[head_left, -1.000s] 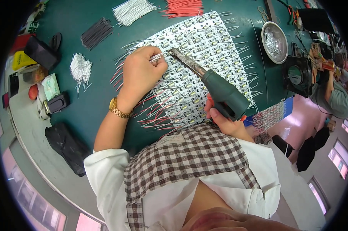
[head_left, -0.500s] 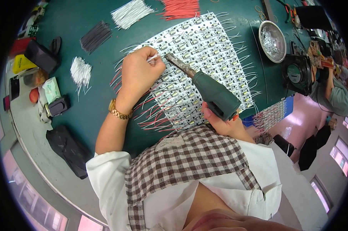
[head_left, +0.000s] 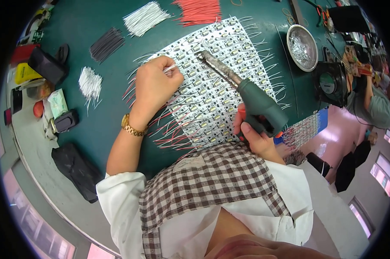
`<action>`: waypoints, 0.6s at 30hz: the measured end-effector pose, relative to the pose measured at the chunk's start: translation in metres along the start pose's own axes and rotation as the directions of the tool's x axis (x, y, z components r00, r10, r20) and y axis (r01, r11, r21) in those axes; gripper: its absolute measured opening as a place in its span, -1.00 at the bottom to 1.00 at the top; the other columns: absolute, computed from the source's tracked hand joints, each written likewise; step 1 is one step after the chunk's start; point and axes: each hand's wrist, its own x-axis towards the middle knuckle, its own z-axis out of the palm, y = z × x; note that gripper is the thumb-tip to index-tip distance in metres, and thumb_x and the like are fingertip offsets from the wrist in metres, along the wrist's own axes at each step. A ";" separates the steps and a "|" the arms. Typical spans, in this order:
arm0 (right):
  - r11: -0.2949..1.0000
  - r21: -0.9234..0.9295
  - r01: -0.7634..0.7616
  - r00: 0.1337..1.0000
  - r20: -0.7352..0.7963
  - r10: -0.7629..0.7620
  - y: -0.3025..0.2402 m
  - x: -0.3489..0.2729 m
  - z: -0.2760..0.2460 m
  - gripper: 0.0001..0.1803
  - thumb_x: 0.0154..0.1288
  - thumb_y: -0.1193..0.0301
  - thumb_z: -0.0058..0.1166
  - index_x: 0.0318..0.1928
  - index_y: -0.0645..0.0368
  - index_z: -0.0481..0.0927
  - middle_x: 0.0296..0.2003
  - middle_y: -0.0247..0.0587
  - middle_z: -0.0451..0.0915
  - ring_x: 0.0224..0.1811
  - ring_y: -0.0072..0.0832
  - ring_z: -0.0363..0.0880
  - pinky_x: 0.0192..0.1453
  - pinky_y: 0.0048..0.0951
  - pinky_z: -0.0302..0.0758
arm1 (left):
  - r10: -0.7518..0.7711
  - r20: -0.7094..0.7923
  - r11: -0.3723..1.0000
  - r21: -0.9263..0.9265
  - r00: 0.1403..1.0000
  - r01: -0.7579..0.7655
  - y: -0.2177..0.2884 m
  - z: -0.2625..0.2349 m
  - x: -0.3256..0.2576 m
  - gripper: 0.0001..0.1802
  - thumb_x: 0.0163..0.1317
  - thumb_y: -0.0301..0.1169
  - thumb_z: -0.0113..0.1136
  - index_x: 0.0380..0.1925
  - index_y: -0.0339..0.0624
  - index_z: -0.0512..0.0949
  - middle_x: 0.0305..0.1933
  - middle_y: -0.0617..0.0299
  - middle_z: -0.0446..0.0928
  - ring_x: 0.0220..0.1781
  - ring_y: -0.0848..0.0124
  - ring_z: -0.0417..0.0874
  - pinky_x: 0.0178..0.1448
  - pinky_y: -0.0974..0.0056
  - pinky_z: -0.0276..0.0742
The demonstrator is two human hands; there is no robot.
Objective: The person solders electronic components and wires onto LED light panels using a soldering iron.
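Note:
My right hand grips a dark green soldering gun. Its blackened metal tip points up and left over a panel of white circuit boards, apart from my left hand. Short white and red wires stick out along the panel's sides. Closed in a pinch above the panel's left part, my left hand holds thin white wire. The fingers hide most of that wire, and I cannot tell whether its end touches a board. A gold watch is on my left wrist.
Bundles of white, red and black wires lie beyond the panel. A smaller white wire pile is at left. On the right stand a metal bowl of silvery bits and a black fan-like device. Another person sits far right.
The soldering gun in my right hand has moved right, and its tip has drawn away from my left fingers. My left hand stays pinched in nearly the same place.

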 end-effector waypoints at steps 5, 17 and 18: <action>0.990 0.106 0.094 0.994 -0.071 -0.087 -0.001 -0.001 -0.008 -0.58 0.25 0.51 0.06 0.12 0.29 0.38 -0.37 -0.19 0.55 -0.44 -0.57 0.52 -0.35 -0.56 0.46 | 0.018 -0.005 1.000 -0.010 1.000 -0.018 0.002 0.001 0.001 -0.87 -0.09 -0.43 0.21 -0.53 -0.26 0.59 -0.55 0.07 0.58 -0.52 0.31 0.65 -0.35 0.30 0.51; 0.967 0.150 0.206 0.966 -0.189 -0.176 0.005 -0.012 -0.031 -0.61 0.25 0.54 0.03 0.10 0.31 0.40 -0.33 -0.21 0.55 -0.45 -0.60 0.51 -0.35 -0.57 0.46 | 0.094 -0.122 0.986 0.147 0.988 -0.076 -0.004 -0.029 0.000 -0.74 0.09 -0.36 0.20 -0.29 -0.30 0.46 -0.42 -0.08 0.57 -0.37 0.09 0.62 -0.26 0.18 0.51; 0.965 0.145 0.217 0.966 -0.175 -0.191 0.006 -0.013 -0.030 -0.61 0.25 0.55 0.03 0.10 0.31 0.40 -0.34 -0.21 0.55 -0.46 -0.60 0.51 -0.35 -0.57 0.46 | 0.113 -0.197 0.984 0.161 0.974 -0.081 -0.007 -0.041 0.000 -0.78 0.14 -0.41 0.14 -0.27 -0.30 0.42 -0.45 -0.02 0.54 -0.42 0.15 0.59 -0.29 0.20 0.48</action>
